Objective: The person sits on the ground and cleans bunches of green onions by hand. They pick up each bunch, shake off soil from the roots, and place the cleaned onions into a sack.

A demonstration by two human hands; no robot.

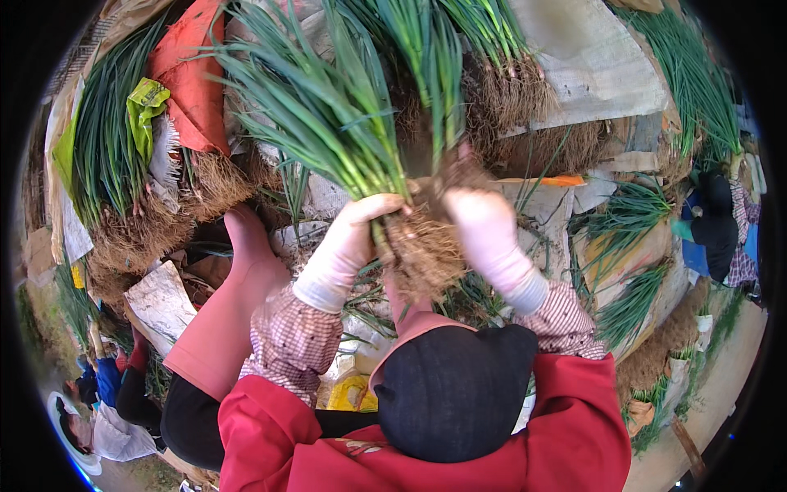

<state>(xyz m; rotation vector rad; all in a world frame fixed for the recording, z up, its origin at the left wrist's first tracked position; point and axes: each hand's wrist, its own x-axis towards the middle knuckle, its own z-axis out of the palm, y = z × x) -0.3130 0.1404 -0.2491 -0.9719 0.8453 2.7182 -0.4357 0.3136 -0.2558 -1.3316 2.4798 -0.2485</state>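
My left hand (357, 234), in a pale glove, is closed round the lower stems of a large bunch of green onions (328, 131). Their leaves fan up and to the left, and a thick clump of brown roots (422, 250) hangs under the grip. Close by on the right, my right hand (484, 225), also gloved and blurred by motion, grips a smaller bunch of green onions (447, 98) by its soil-brown root end. Its fingers are partly hidden by those roots. The two hands are only a little apart, with roots between them.
More rooted onions lie beyond my hands under pale sacking (598, 74), and at the left beside a red-orange cloth (187, 74). Loose onions (631, 303) lie on sheets at the right. My pink boot (238, 295) stands at the left. Other people (717, 225) are at both edges.
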